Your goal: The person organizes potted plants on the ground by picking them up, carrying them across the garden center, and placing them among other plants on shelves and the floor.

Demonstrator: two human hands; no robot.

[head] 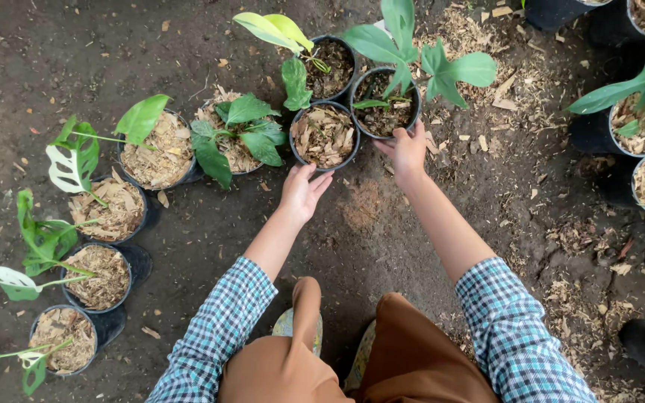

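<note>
Brown-trousered knees crouch below as the left hand (301,192) cups its spread fingers against the round black plastic pot of wood chips (325,136) and the right hand (407,153) pinches the neighbouring leafy black pot's (384,103) rim, where a careless tug could tip them together and snap stems.

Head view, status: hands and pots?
Left hand open against the chip-filled pot. Right hand on the leafy pot rim. Pots touching; nothing between.
</note>
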